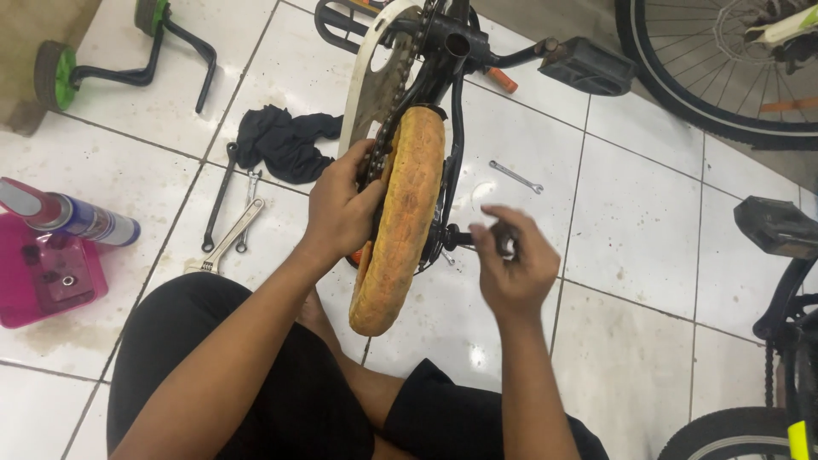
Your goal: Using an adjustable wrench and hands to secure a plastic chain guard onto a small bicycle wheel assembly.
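Observation:
A small upturned bicycle lies on the white tiled floor, its worn orange tyre pointing toward me. My left hand grips the chain and white chain guard on the wheel's left side. My right hand is at the black axle end on the wheel's right, fingers curled and blurred, seemingly pinching something small that I cannot make out. The black frame and a pedal rise beyond the wheel.
Wrenches and a black rag lie on the left. A spray can rests on a pink tray. Training wheels sit far left. A small spanner lies right of the wheel. Other bicycles stand at right.

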